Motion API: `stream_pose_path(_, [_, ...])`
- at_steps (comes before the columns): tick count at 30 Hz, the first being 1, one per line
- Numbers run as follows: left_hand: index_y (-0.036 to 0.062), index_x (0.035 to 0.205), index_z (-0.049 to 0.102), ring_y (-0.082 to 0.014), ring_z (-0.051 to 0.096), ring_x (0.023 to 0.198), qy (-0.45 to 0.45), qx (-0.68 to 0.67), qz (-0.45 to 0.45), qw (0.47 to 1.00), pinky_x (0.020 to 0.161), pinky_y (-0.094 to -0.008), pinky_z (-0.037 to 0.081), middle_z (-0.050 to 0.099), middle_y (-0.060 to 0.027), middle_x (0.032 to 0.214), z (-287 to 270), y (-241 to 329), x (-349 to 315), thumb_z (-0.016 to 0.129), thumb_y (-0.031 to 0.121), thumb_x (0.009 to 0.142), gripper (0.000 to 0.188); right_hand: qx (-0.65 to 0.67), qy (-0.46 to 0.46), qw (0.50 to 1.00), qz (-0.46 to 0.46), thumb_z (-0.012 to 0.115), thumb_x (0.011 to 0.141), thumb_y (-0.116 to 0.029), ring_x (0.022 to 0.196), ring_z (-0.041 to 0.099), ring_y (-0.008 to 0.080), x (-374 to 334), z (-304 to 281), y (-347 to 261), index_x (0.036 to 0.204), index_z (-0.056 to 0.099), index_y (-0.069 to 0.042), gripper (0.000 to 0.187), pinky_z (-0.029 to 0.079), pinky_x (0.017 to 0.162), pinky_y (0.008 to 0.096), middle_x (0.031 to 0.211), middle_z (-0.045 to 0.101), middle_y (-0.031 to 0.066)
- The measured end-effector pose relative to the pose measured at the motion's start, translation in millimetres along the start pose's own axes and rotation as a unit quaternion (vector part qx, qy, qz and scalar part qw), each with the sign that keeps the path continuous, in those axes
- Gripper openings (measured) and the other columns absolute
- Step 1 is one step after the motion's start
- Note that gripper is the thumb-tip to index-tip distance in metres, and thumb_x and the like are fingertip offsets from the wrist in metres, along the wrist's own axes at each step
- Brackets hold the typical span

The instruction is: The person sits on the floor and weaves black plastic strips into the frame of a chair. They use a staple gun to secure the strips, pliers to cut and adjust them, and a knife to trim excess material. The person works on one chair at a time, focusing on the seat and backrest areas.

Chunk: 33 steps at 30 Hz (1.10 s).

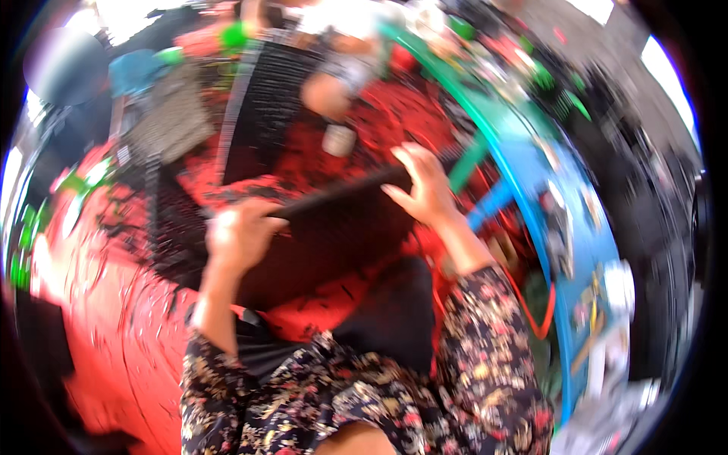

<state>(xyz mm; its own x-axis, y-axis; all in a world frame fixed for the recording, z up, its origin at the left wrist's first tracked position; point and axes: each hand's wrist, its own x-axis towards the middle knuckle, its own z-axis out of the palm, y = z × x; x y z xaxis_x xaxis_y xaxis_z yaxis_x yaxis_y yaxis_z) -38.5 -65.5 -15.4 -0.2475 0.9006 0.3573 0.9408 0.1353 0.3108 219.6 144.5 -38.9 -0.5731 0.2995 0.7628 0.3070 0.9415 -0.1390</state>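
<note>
Red sheeting (106,334), dark panel (326,246) (blurred), left hand (243,231) gripping one end, right hand (427,191) half-open at other, grip unclear

The left fingers (263,209) and the dark panel (326,243) are blurred.

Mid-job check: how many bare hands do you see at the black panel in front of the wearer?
2: the left hand at the left end of the black panel, and the right hand toward its right end. Both are blurred; any behind it would be hidden.
</note>
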Motion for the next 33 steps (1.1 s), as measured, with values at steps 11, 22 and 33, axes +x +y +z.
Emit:
stream_pose_path(11, [-0.0043,0.095,0.063,-0.0166,0.060,0.073,-0.009,-0.157,0.023,0.987,0.072,-0.0278,0.046,0.064,-0.0118,0.080,1.6,-18.8,-2.3,0.062,0.004,0.079,0.019,-0.097,0.178,0.906,0.371,0.064,0.079,-0.003,0.074,0.062,0.0173,-249.1,-167.2,23.1,0.108,0.056,-0.004,0.030,0.050,0.067,0.0289,0.088,0.062,0.0099])
stream_pose_path(22, [-0.0070,0.100,0.061,-0.0116,0.054,0.080,-0.025,-0.211,-0.001,0.977,0.074,-0.0235,0.043,0.061,-0.0068,0.087,3.8,-53.1,-5.3,0.058,-0.002,0.081,0.019,-0.454,0.114,0.559,0.685,0.055,0.081,-0.020,0.087,0.064,0.0293,-383.7,-387.5,67.7,0.092,0.066,-0.006,0.020,0.047,0.076,0.0385,0.098,0.067,0.0140])
stream_pose_path(33, [-0.0077,0.103,0.060,-0.0122,0.053,0.082,-0.037,-0.160,0.011,0.986,0.075,-0.0231,0.043,0.059,-0.0058,0.090,-7.3,-70.3,-8.1,0.057,0.001,0.085,0.020,-0.434,0.056,0.581,0.686,0.059,0.077,-0.023,0.094,0.063,0.0318,-418.3,-397.0,89.2,0.086,0.067,-0.009,0.018,0.048,0.081,0.0399,0.122,0.054,0.0133])
